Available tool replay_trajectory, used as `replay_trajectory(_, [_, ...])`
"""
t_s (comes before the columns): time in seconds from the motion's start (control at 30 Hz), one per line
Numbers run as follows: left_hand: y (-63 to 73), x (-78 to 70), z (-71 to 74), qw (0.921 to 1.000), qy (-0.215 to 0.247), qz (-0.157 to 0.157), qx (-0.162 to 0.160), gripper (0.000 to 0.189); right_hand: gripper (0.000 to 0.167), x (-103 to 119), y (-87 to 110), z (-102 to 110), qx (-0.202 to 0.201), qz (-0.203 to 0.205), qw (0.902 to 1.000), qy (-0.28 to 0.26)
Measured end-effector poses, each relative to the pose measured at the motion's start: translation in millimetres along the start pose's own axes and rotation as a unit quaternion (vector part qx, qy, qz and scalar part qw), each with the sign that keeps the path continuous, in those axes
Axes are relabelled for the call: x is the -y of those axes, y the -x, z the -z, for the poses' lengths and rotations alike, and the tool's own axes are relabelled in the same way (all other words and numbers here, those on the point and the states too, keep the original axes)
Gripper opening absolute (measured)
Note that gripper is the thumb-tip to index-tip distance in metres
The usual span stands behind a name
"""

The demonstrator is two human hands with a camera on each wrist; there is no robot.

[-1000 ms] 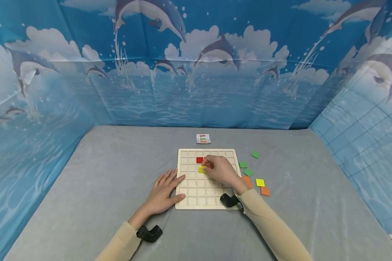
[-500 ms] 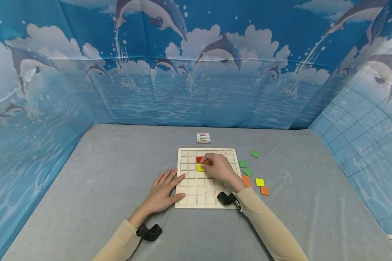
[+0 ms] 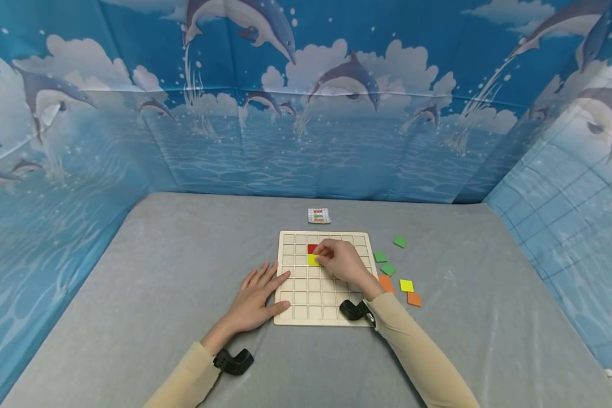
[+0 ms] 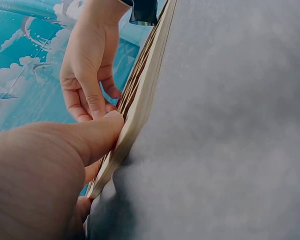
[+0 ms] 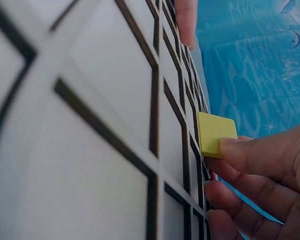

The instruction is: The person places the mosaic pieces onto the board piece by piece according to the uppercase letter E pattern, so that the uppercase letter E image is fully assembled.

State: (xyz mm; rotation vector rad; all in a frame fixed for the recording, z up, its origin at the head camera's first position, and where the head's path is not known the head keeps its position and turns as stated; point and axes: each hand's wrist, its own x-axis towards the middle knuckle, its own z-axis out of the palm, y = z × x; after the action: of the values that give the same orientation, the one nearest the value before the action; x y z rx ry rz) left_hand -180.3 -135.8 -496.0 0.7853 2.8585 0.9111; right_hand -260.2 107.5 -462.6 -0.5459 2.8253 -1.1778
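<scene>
A pale wooden grid board (image 3: 311, 297) lies on the grey table. My right hand (image 3: 344, 263) is over its upper middle, pinching a yellow square tile (image 3: 313, 260) between thumb and fingers; in the right wrist view the yellow tile (image 5: 216, 134) is tilted against the grid. Just beyond it a red tile (image 3: 312, 249) sits in the board, partly hidden by the fingers. My left hand (image 3: 255, 303) rests at the board's left edge with its fingers spread; in the left wrist view the thumb (image 4: 97, 135) touches the board's rim.
Right of the board lie several loose tiles: green tiles (image 3: 388, 269), orange tiles (image 3: 413, 299) and a yellow tile (image 3: 406, 285). A small card with a coloured grid pattern (image 3: 318, 216) lies behind the board. A dolphin-printed curtain (image 3: 306, 153) encloses the table's back and sides.
My right hand has shifted slightly away from me, and the yellow tile has moved from lower down to right below the red tile. My left hand stays in place.
</scene>
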Motion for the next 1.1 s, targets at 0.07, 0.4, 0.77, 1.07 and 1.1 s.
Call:
replay_trajectory(0.07, [0.1,-0.2,0.6,1.0,0.001,-0.001,0.0,0.064,0.007,0,-0.4,-1,0.0,0.007,0.9999,0.009])
replay_trajectory(0.4, [-0.3,0.4,0.2,1.0,0.001,-0.004,-0.001,0.063,0.009,3,0.6,-1,-0.01,0.024,0.9977,0.062])
replay_trajectory(0.77, [0.7,-1.2,1.1,1.0,0.0,0.0,0.001,0.063,0.004,1,4.4,1,0.012,0.034,0.997,0.068])
replay_trajectory(1.07, [-0.2,-0.3,-0.5,1.0,0.0,-0.002,-0.001,0.062,0.005,-6,15.8,10,0.036,0.076,0.9958,0.036])
replay_trajectory(1.1, [-0.4,0.1,-1.0,1.0,-0.002,-0.002,-0.001,0.062,0.006,-7,18.2,13,0.037,0.084,0.9953,0.03])
